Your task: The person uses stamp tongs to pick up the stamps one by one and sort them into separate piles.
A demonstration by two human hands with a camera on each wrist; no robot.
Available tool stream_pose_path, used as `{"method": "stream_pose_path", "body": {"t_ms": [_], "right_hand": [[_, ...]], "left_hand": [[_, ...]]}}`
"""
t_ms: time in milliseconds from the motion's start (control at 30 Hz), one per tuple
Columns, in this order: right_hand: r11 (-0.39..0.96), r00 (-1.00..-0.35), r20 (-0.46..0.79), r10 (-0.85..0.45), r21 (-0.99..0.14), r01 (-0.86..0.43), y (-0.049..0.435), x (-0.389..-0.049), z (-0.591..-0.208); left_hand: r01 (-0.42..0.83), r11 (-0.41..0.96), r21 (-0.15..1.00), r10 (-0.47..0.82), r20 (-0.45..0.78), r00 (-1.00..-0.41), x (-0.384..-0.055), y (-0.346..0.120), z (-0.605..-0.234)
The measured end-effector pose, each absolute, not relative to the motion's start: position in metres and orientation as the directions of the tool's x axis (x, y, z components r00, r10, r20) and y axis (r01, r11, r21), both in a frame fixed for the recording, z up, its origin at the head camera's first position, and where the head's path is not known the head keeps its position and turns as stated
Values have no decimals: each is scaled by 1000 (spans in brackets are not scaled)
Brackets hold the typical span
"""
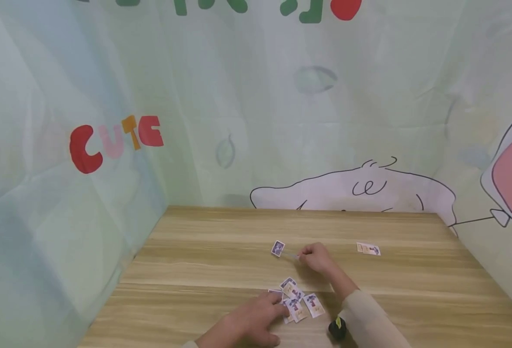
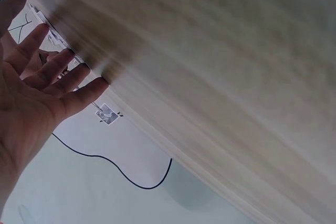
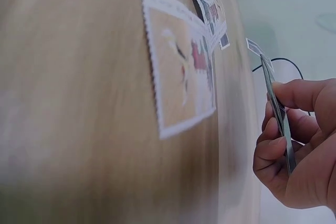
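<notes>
My right hand point(image 1: 317, 257) grips a pair of metal tweezers point(image 3: 283, 124) between thumb and fingers. At the tips of the tweezers is a postage stamp point(image 1: 277, 248) with a white border and a dark purple picture. The left hand point(image 1: 256, 316) lies over the near side of a loose group of stamps point(image 1: 312, 305), its fingers spread and nearly straight. In the left wrist view, its fingertips point(image 2: 100, 82) reach the tabletop; part of the group is hidden beneath them. Perforated edges and a tan and red picture show on one stamp point(image 3: 181, 72) in the right wrist view.
Farther right on the wooden table point(image 1: 204, 261), overlapping stamps point(image 1: 371, 249) lie flat. A small black object with a yellow mark point(image 1: 337, 328) is beside the right sleeve point(image 1: 371, 321). A printed cloth backdrop point(image 1: 256, 111) stands behind the table and along its sides.
</notes>
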State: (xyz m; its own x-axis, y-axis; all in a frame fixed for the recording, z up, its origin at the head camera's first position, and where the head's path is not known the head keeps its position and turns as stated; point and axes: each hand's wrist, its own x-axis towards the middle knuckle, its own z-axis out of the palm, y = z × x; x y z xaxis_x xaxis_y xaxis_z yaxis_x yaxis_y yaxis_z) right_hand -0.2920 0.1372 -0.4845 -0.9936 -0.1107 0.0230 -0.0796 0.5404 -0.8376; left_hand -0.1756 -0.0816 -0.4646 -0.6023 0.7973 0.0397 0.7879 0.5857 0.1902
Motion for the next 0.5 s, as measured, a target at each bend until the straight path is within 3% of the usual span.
{"method": "stream_pose_path", "body": {"t_ms": [200,500], "right_hand": [[522,-994,-13,-105,-852,-44,130,-300,-486],[539,-997,-4,-82,-841,-41,126,-306,-489]], "left_hand": [[747,626,224,768,-10,-641,-175,-81,-463],[752,621,219,771,0,-637,-176,-79,-467]]}}
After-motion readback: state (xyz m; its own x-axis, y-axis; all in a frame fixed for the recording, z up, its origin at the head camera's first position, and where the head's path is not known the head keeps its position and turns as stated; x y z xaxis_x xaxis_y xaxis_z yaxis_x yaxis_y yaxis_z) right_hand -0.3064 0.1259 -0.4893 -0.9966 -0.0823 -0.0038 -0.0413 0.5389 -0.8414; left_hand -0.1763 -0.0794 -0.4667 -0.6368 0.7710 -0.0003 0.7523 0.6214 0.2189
